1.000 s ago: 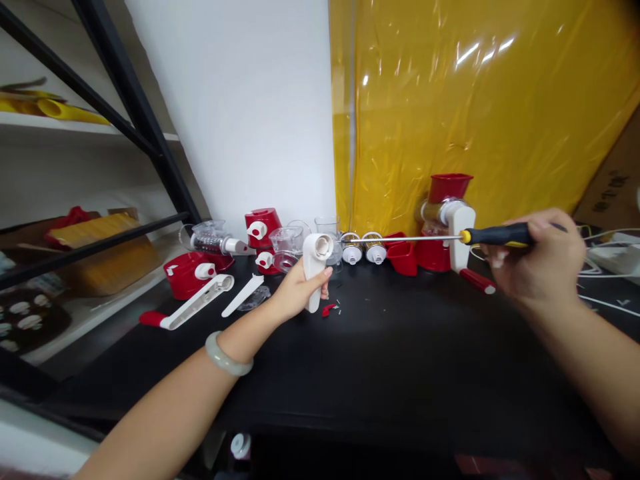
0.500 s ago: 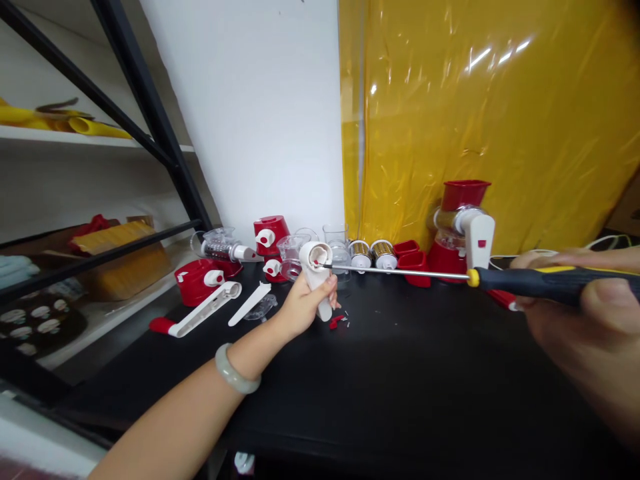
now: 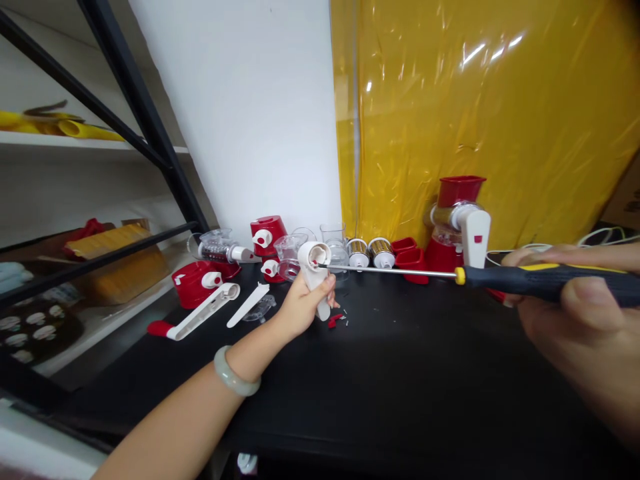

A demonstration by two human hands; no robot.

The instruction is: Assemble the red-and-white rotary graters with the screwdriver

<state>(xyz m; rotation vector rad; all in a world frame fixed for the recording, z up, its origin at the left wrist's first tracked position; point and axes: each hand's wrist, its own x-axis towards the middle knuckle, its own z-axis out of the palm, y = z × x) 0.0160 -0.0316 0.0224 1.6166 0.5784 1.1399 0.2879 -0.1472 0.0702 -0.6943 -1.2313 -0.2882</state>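
My left hand [image 3: 296,308] is closed around the narrow arm of a white plastic housing [image 3: 306,256], whose round, hollow head faces right. My right hand [image 3: 585,327], at the right edge, grips the black and yellow handle of a long screwdriver [image 3: 525,279]. Its shaft runs level to the left, and the tip reaches into the housing's round opening; what it touches inside is too small to make out. Just below the left hand, a small red plastic piece [image 3: 334,321] and tiny bits lie on the black table [image 3: 400,387].
To the left lie a white crank handle [image 3: 203,312] with a red knob and a white strip [image 3: 249,305]. Behind are red bases [image 3: 193,283], grater drums [image 3: 381,253], red plastic parts [image 3: 413,257] and an assembled rotary grater [image 3: 473,233]. A black-framed shelf [image 3: 173,180] stands at left.
The view has shifted slightly, so most things sit a little further left. Both hands keep their grip, and the screwdriver tip stays in the housing's opening.
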